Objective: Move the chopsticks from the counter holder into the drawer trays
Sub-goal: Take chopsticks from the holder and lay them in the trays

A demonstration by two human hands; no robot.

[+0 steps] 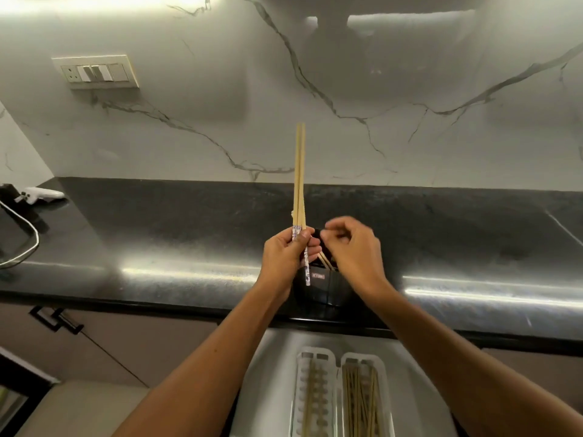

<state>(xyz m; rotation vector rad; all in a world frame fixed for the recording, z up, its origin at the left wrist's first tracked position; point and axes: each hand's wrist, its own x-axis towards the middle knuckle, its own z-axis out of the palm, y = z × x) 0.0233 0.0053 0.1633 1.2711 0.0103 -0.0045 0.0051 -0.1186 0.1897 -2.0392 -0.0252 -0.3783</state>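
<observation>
Two chopsticks (299, 171) stood upright, pinched in left hand (284, 253). Right hand (353, 247) curled over holder (325, 285), grip blurred, can't tell. Trays (342, 395) lay below, toward person.

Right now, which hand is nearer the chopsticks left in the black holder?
Right. The right hand hovers just above the chopsticks left in the black holder, fingers curled toward them. The left hand is beside them, gripping an upright pair of chopsticks.
</observation>
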